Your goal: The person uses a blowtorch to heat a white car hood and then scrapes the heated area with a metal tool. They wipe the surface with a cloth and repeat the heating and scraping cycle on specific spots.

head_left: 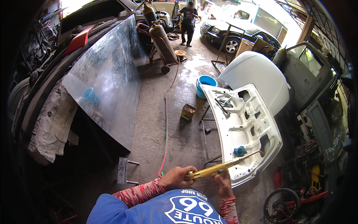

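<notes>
Fingers of left hand (174, 179) wrapped round the rear of the brass torch (209, 172); right hand (223, 183) at its middle, fingers bent, exact grip unclear. Torch is near, nozzle pointing right across the white panel (235, 139). Risk: if lit, a careless swing could scorch the blue rag (240, 151) there. Left forearm (138, 192) slants in from left; right forearm (228, 210) rises nearly straight.

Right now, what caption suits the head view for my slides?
Left hand grips a brass-coloured torch, right hand at its middle, its curved tip pointing across a white car panel.
</notes>
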Motion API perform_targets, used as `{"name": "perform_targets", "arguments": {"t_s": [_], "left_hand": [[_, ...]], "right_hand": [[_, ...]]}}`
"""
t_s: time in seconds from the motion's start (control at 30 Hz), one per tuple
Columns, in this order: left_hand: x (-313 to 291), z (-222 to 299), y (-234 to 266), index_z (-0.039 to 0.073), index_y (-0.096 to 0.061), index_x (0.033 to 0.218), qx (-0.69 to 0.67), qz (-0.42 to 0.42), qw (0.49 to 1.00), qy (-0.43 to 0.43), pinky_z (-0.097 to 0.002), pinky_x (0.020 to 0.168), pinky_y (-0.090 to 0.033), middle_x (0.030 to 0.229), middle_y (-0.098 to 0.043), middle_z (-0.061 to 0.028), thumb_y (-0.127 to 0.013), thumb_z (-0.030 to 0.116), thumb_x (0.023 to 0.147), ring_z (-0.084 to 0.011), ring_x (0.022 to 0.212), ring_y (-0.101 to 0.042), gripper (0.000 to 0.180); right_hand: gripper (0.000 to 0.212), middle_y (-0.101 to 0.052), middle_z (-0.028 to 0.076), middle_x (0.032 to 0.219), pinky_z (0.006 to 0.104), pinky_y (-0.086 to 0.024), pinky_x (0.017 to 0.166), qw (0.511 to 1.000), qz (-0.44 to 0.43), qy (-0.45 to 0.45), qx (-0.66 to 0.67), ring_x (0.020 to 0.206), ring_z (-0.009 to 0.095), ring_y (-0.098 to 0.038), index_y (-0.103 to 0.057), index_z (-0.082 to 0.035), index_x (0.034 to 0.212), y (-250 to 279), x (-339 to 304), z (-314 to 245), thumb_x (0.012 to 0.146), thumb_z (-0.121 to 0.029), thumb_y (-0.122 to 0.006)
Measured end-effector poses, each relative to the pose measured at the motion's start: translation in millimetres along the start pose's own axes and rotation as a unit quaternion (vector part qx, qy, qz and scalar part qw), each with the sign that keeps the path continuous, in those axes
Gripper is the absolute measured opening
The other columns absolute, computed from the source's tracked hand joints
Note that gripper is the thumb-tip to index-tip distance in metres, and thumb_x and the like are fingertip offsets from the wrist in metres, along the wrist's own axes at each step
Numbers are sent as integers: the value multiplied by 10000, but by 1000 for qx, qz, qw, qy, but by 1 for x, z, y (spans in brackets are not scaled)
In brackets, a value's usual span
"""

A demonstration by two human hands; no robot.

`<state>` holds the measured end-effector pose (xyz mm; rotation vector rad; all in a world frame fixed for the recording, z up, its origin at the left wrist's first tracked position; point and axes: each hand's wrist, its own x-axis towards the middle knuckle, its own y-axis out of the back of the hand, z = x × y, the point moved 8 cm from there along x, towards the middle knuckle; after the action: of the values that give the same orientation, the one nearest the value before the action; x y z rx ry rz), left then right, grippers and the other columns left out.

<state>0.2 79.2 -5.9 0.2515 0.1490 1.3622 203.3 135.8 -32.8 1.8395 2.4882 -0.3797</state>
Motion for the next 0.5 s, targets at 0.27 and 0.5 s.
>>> {"name": "perform_targets", "arguments": {"t_s": [0.27,0.5], "left_hand": [[-2,-7,3,108,-624,1171,12,8,1000,14,-387,651,-546,768,-707,-150,-723,194,845,-309,705,-722,351],[-2,-8,-2,114,-626,1173,25,-11,999,18,-399,642,-547,764,-710,-151,-714,214,850,-317,704,-723,350]], "right_hand": [[254,-571,25,769,238,-421,470,983,179,-46,10,569,109,-520,-492,-103,1157,108,-8,-5,975,-278,-459],[242,-582,29,778,230,-460,484,972,226,-21,56,547,115,-531,-485,-102,1165,117,-16,-5,943,-192,-516]]}}
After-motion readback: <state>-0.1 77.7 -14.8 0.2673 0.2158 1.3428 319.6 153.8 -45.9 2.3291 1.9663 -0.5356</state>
